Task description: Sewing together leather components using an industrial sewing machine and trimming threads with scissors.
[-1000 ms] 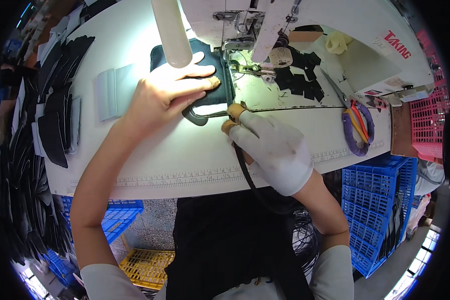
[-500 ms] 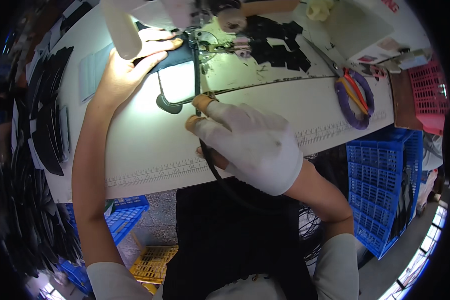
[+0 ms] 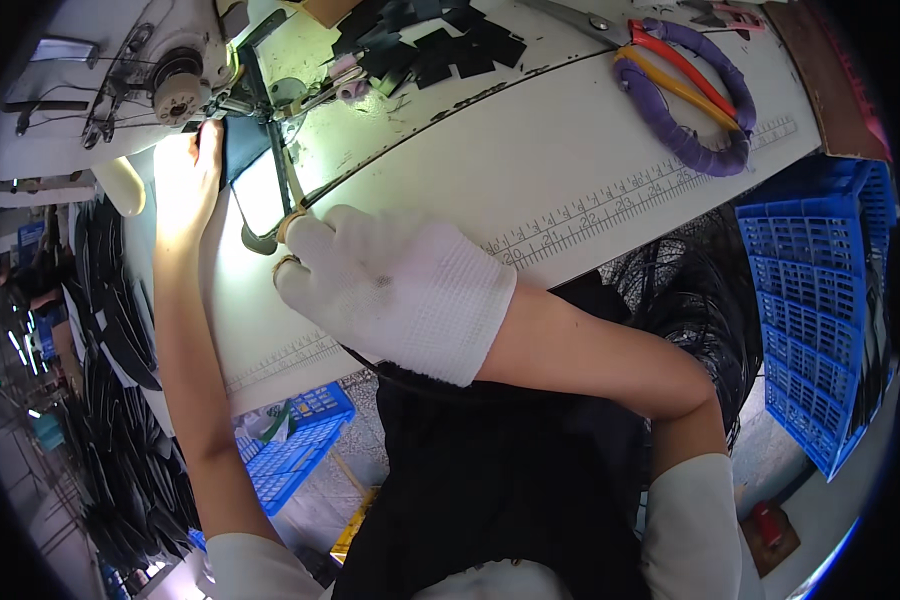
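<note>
My bare left hand (image 3: 188,180) lies at the sewing machine (image 3: 110,90), fingers extended along the dark fabric panel (image 3: 242,148) beside the needle area; its palm is washed out by the lamp light. My right hand (image 3: 385,285), in a white knitted glove with tan fingertip covers, pinches a narrow dark strip (image 3: 360,360) below the panel. The strip trails toward my lap, partly under the hand. A thin pale white area shows between the panel's dark edges.
Large scissors (image 3: 690,110) with wrapped handles and scattered black fabric squares (image 3: 455,45) lie on the white machine table (image 3: 560,170). Blue crates (image 3: 805,300) stand right and below left (image 3: 290,450). Dark cut pieces (image 3: 120,340) are stacked at left, a tangle of black cord (image 3: 705,330) at right.
The view has swung and tilted, shifting table and scissors upward. My right hand has moved left relative to the lap, still on the strip; my left hand remains on the panel.
</note>
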Motion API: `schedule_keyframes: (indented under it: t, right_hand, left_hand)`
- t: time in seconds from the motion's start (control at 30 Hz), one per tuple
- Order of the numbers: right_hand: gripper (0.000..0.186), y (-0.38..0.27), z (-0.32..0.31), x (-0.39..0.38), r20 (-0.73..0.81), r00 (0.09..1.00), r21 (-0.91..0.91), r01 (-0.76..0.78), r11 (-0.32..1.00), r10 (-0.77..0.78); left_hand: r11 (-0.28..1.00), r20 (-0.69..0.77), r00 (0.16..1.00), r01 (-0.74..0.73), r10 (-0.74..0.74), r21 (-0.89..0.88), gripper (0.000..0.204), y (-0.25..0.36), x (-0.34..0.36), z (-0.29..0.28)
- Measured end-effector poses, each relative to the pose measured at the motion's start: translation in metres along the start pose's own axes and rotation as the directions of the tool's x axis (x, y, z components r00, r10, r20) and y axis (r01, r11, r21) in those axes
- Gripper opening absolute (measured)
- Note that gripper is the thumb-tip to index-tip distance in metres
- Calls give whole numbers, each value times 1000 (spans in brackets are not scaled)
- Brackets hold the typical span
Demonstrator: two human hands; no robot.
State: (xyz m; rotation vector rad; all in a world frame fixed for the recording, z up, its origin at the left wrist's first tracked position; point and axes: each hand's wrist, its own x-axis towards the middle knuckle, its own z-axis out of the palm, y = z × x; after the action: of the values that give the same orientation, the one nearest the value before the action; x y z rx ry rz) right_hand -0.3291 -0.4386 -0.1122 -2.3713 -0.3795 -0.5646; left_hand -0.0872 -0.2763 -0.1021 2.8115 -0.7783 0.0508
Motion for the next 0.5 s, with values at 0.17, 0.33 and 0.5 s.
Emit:
schedule_keyframes:
  t: [0.17,0.33,0.5]
  right_hand:
    - [15,-4,1,1,104,993,-51,-42,998,47]
    - [22,-13,1,6,110,993,-163,-16,987,34]
    - [27,-14,-3,17,178,975,-61,-124,990,133]
  left_hand:
    - [995,-11,1000,-14,13,-95,45,6,-17,5]
    - [936,-85,975,-219,203,-275,42,14,-32,11]
    - [896,-69,986,-169,154,-410,34,22,-34,1]
